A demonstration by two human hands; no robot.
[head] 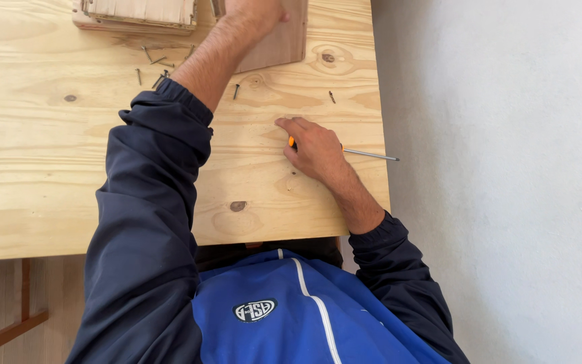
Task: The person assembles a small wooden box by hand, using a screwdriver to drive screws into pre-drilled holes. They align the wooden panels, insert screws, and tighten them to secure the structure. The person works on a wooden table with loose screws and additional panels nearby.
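Observation:
My left hand (pixel 254 12) reaches far up the plywood table (pixel 48 168) and rests on a reddish-brown wooden board (pixel 283 46) at the top edge; its fingers are cut off by the frame. My right hand (pixel 312 148) lies on the table near the right edge, covering the orange handle of a screwdriver (pixel 370 155) whose thin metal shaft sticks out to the right. Several loose screws (pixel 159 67) lie scattered beside my left forearm.
A pale wooden box-like piece (pixel 136 15) sits at the top left of the table. One screw (pixel 332 97) lies alone above my right hand. A grey floor (pixel 506 182) is on the right. A wooden frame (pixel 8 330) shows under the table.

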